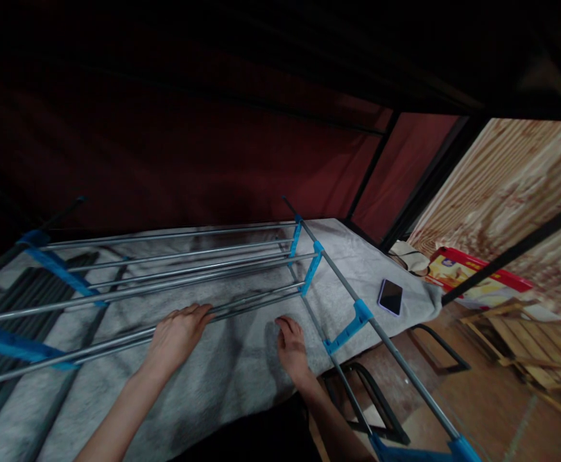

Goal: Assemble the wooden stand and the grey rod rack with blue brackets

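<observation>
A rack of grey metal tubes [184, 278] joined by blue plastic brackets [345, 330] lies across the grey cloth. My left hand [181, 330] is closed over a pair of thin tubes [131, 338] on the near side. Those tubes run from a free end at the lower left to a blue bracket [312, 273] at the right. Just below their right part is my right hand [291, 346], its fingers loosely bent and apart, with nothing visible in it. More blue brackets [59, 266] join the rack at the left.
Several dark tubes [30, 301] lie together at the left on the cloth-covered table [251, 378]. A phone [390, 297] rests near the table's right end. Beyond it are a red and yellow box [477, 276], folded wooden furniture [535, 346] and a black metal frame [377, 404].
</observation>
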`<move>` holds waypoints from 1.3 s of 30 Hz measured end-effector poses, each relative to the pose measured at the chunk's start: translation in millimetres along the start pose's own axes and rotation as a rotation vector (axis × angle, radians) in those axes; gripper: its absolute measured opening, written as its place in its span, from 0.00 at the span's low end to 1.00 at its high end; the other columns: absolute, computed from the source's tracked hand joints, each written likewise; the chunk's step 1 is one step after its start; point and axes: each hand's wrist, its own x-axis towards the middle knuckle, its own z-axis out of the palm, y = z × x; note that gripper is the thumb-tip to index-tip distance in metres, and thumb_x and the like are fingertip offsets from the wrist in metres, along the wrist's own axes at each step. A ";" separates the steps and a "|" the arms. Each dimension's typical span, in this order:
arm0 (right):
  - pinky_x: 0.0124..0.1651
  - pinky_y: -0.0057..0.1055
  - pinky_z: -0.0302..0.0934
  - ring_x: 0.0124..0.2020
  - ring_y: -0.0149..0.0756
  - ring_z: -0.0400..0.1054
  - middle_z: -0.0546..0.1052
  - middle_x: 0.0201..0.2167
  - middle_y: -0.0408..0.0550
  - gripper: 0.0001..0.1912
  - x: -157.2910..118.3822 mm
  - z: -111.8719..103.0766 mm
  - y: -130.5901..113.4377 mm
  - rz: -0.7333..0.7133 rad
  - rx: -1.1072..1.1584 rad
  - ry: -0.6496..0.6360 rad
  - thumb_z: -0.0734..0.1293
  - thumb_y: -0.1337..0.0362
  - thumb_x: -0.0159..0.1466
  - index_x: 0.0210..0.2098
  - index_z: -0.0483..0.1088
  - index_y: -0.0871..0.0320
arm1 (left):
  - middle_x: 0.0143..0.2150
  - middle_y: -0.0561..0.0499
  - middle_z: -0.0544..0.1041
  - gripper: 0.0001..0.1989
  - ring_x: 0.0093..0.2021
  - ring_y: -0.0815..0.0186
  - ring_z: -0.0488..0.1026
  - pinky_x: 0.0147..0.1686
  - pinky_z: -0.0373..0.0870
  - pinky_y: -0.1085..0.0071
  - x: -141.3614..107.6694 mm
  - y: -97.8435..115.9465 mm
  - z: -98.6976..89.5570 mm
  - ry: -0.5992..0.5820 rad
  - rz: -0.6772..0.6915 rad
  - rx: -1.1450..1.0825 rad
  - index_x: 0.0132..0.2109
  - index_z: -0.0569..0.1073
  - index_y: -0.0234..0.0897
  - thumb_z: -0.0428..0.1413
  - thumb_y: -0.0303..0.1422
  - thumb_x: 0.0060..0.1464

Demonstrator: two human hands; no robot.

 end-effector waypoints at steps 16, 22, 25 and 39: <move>0.64 0.47 0.53 0.56 0.42 0.64 0.74 0.54 0.52 0.23 91.9 6.2 -74.2 -0.482 -0.133 -0.159 0.56 0.72 0.69 0.61 0.66 0.55 | 0.41 0.43 0.79 0.14 0.44 0.56 0.77 0.47 0.67 0.61 -3.0 9.6 -5.2 0.057 0.046 -0.059 0.47 0.77 0.38 0.48 0.35 0.65; 0.51 0.39 0.59 0.46 0.42 0.67 0.76 0.44 0.51 0.23 108.3 11.4 -70.5 -0.544 -0.300 -0.240 0.58 0.74 0.67 0.59 0.69 0.52 | 0.52 0.42 0.75 0.16 0.53 0.56 0.71 0.56 0.62 0.57 -17.6 7.0 -3.2 0.273 0.064 -0.150 0.57 0.72 0.40 0.50 0.31 0.64; 0.51 0.37 0.58 0.45 0.41 0.67 0.76 0.44 0.50 0.23 110.0 12.7 -66.7 -0.564 -0.313 -0.247 0.58 0.74 0.67 0.58 0.70 0.51 | 0.54 0.41 0.72 0.15 0.56 0.56 0.68 0.57 0.62 0.56 -41.8 -6.2 5.1 0.529 -0.102 -0.242 0.55 0.72 0.40 0.48 0.31 0.65; 0.49 0.36 0.59 0.43 0.40 0.68 0.77 0.42 0.49 0.23 115.0 17.1 -61.5 -0.590 -0.342 -0.236 0.58 0.74 0.68 0.57 0.70 0.51 | 0.40 0.48 0.75 0.15 0.44 0.63 0.73 0.48 0.69 0.67 -71.0 -152.5 5.4 1.295 -0.914 -1.040 0.40 0.72 0.35 0.49 0.42 0.57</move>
